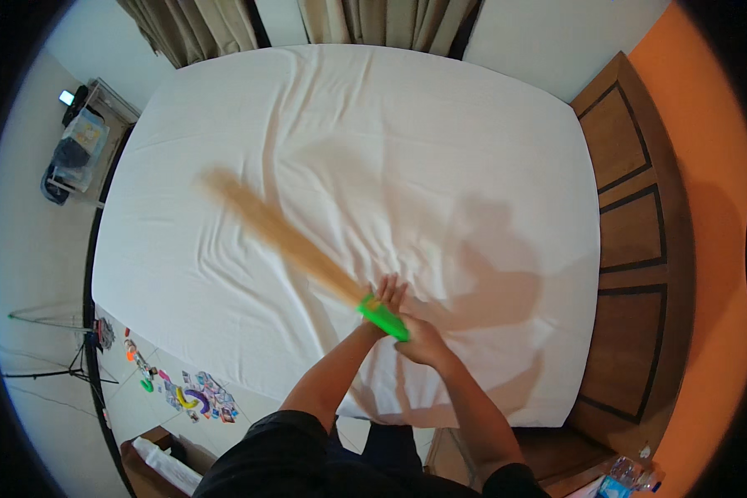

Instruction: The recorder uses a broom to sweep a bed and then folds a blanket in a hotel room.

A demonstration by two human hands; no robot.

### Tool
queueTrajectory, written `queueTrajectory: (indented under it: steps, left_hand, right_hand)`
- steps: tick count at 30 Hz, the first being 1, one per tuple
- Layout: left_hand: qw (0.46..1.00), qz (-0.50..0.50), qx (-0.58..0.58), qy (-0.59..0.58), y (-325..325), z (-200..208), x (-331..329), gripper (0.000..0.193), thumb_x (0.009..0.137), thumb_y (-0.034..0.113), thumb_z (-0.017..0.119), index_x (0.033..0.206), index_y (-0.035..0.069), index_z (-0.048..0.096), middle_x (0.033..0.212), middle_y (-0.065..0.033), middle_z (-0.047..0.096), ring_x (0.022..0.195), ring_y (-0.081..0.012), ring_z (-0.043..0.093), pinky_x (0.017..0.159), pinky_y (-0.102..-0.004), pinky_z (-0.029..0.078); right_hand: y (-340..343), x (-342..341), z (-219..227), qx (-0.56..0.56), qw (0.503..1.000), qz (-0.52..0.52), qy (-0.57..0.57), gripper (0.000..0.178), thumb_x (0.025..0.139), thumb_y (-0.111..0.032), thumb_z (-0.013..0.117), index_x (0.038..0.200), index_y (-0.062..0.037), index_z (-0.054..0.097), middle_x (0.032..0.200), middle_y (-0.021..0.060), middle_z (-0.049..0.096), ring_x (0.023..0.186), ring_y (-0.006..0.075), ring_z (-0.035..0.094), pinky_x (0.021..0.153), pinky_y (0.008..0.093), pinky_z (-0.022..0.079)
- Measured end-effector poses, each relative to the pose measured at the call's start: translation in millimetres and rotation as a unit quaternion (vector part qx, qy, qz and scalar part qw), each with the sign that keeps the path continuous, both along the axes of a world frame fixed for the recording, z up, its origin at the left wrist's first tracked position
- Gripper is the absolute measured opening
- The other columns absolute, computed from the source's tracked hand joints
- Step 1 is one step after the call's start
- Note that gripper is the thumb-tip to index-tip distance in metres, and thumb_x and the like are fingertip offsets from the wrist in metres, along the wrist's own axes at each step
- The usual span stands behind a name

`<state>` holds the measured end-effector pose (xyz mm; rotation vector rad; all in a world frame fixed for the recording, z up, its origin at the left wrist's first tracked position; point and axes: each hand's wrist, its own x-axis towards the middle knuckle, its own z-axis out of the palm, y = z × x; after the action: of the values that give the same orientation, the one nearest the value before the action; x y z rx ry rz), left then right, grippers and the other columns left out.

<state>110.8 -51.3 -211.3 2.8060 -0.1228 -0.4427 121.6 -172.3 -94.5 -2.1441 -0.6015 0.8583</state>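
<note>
My right hand point(423, 340) has its grip closed around the green handle point(382, 319) of a straw broom point(274, 232), and my left hand point(388, 292) lies just beyond it with fingers stretched out flat, touching the top of the handle where the bristles begin, so that grip is wide and steadying, not clasping. The broom runs from my hands toward the far left across the white sheet point(440, 141) of the bed point(224, 307), its bristle head blurred, so I cannot tell whether it touches the cloth. To sweep well, I judge I should keep the right hand firm, let the left guide, and hold the bristles low and flat so the creases near the middle are smoothed, not bunched. The wooden headboard point(631, 232) stands at the right, curtains point(373, 21) at the far side, and small coloured toys point(195, 398) lie on the floor at the near left.
</note>
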Motion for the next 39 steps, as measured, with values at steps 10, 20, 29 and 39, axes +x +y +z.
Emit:
queueTrajectory:
  steps: [10, 20, 29, 39]
  left_hand:
    - [0.951, 0.206, -0.149, -0.177, 174.1, 69.9, -188.5, 0.043, 0.073, 0.019, 0.060, 0.112, 0.011, 0.043, 0.123, -0.0152, 0.037, 0.113, -0.0320, 0.034, 0.091, -0.0537, 0.022]
    - [0.932, 0.165, -0.192, -0.260, 217.2, 136.4, -221.0, 0.016, 0.073, 0.009, 0.056, 0.088, 0.006, 0.051, 0.092, -0.0110, 0.052, 0.088, -0.0293, 0.048, 0.078, -0.0386, 0.033]
    - [0.966, 0.103, -0.207, -0.116, 191.7, 85.5, -226.5, 0.032, 0.068, 0.015, 0.063, 0.097, 0.009, 0.051, 0.103, -0.0112, 0.049, 0.096, -0.0298, 0.046, 0.085, -0.0427, 0.033]
    - [0.981, -0.180, 0.041, -0.064, 186.5, 3.7, -272.2, 0.027, 0.075, 0.017, 0.050, 0.101, 0.013, 0.052, 0.122, -0.0050, 0.037, 0.115, -0.0241, 0.033, 0.091, -0.0395, 0.030]
  right_hand:
    - [-96.4, -108.4, -70.6, 0.030, 0.786, -0.607, 0.113, 0.027, 0.066, -0.005, 0.059, 0.088, 0.0000, 0.044, 0.061, 0.0045, 0.048, 0.054, 0.0185, 0.051, 0.048, 0.0312, 0.042]
    - [73.6, -322.7, -70.4, -0.090, 0.983, -0.133, 0.093, 0.037, 0.065, -0.023, 0.055, 0.099, -0.0069, 0.051, 0.091, 0.0217, 0.056, 0.087, 0.0384, 0.053, 0.074, 0.0448, 0.042]
    - [-93.7, -279.3, -33.7, 0.083, 0.759, -0.644, 0.035, 0.019, 0.067, -0.003, 0.058, 0.079, -0.0038, 0.043, 0.058, 0.0052, 0.047, 0.046, 0.0159, 0.049, 0.040, 0.0302, 0.040]
    - [-103.9, -351.1, -21.9, 0.053, 0.726, -0.681, 0.086, 0.023, 0.069, -0.002, 0.057, 0.087, -0.0029, 0.043, 0.059, 0.0032, 0.045, 0.039, 0.0112, 0.044, 0.034, 0.0254, 0.036]
